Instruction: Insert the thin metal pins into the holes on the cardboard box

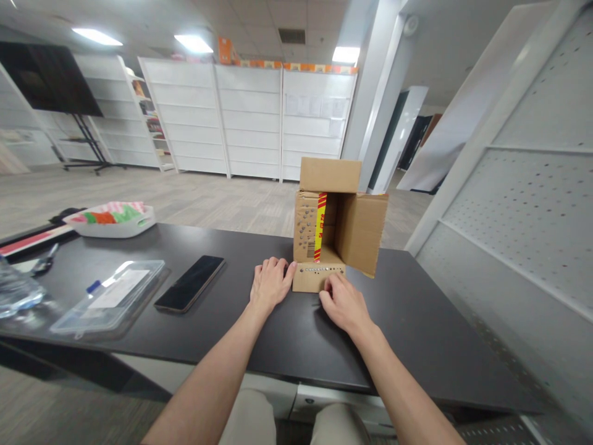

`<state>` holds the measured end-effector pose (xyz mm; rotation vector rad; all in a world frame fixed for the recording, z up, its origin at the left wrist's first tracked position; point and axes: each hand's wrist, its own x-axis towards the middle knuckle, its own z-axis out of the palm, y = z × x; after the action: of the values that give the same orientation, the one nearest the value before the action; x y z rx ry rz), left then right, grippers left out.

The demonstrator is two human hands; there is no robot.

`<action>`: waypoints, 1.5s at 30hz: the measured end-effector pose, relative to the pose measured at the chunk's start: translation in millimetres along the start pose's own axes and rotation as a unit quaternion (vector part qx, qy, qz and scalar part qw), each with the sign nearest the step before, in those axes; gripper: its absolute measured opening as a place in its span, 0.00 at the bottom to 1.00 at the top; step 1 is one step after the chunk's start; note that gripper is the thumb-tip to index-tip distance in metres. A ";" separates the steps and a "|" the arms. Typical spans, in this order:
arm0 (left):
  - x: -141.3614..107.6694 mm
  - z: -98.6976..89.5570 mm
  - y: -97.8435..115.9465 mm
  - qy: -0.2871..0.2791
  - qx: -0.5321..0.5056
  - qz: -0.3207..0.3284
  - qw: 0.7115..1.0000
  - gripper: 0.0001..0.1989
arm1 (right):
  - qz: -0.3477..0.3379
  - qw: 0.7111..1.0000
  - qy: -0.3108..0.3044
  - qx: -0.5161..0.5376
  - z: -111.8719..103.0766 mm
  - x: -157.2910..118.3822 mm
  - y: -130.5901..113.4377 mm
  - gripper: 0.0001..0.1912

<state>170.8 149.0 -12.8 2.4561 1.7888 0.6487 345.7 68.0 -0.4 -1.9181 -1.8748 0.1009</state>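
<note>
A small cardboard box stands on the dark table with its opening toward me and its flaps spread. Yellow-and-red tape and scattered grey dots mark its left flap. Across the lower front flap runs a row of small silvery studs. My left hand rests on the table beside the box, fingers loosely spread, the thumb at the flap's left edge. At the flap's right end is my right hand, its fingers curled together; whatever they hold, if anything, is hidden.
Left of the box lie a black phone and a clear plastic case with a white label. Farther left are a white basket with colourful contents and a clear plastic item. A perforated panel rises along the right.
</note>
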 end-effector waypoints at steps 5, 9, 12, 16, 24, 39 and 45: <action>-0.1 1.2 -0.6 0.001 0.001 0.001 1.000 0.28 | 0.034 0.993 0.069 0.091 6.3 7.0 14.2 0.05; 0.1 0.5 -0.1 0.001 0.002 0.003 1.000 0.28 | 0.009 0.972 0.152 0.178 11.6 11.5 22.6 0.07; 0.1 -0.4 0.5 -0.006 0.008 -0.002 1.000 0.27 | 0.013 0.958 0.200 0.208 12.9 12.6 25.1 0.08; 0.0 -1.3 0.9 -0.003 0.012 -0.001 1.000 0.27 | 0.036 0.952 0.213 0.217 11.7 12.8 25.5 0.10; -0.8 -3.1 1.5 -0.005 0.010 0.001 1.000 0.26 | 0.060 0.951 0.217 0.211 8.3 13.1 24.1 0.14; -0.3 -2.8 1.0 -0.007 0.008 -0.003 1.000 0.27 | 0.066 0.948 0.216 0.224 7.0 13.8 21.9 0.17; -0.1 -2.6 1.0 -0.011 0.006 -0.007 1.000 0.27 | 0.060 0.951 0.207 0.223 9.7 14.5 23.7 0.18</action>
<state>170.7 148.0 -10.1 2.4456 1.8068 0.6078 365.3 85.3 -14.0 -1.5891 -1.3249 0.1356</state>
